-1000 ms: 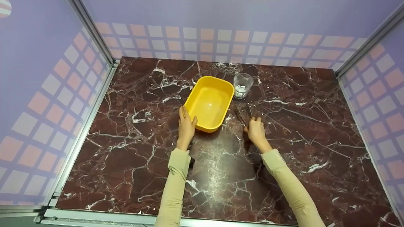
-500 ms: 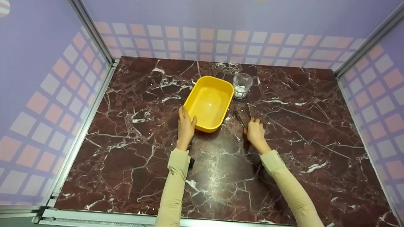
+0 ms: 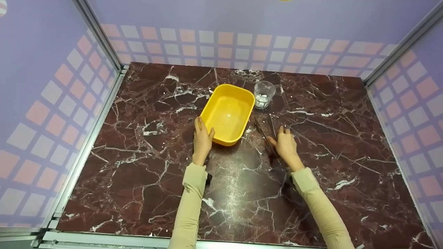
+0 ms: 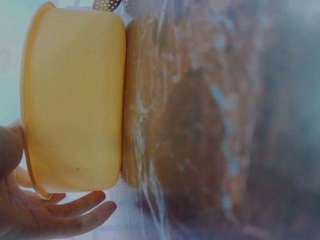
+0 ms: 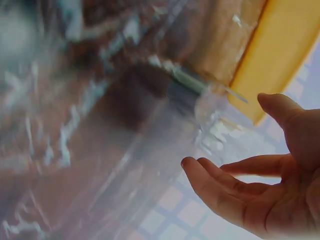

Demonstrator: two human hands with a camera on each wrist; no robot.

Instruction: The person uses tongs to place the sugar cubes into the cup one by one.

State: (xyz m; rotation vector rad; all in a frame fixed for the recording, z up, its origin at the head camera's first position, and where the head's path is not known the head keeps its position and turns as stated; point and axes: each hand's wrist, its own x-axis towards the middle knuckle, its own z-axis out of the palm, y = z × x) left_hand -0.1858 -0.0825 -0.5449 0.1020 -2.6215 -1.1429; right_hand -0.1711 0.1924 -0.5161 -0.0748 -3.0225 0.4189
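A yellow rectangular plastic tub stands on the dark red marbled tabletop. My left hand holds its near left corner, thumb over the rim and fingers along the outside; the left wrist view shows the tub's outer wall beside the hand. Metal tongs lie to the right of the tub, their two arms spread toward the back. Just right of them is my right hand, its fingers extended; in the right wrist view nothing lies between thumb and fingers.
A clear glass with white pieces in the bottom stands behind the tongs, close to the tub's right side. Tiny white crumbs dot the marbled tabletop. Lilac panels with printed squares enclose the back and sides.
My right hand has released the tongs and shifted slightly right, its fingers spreading. The tongs stay on the table. The left hand still holds the tub in place.
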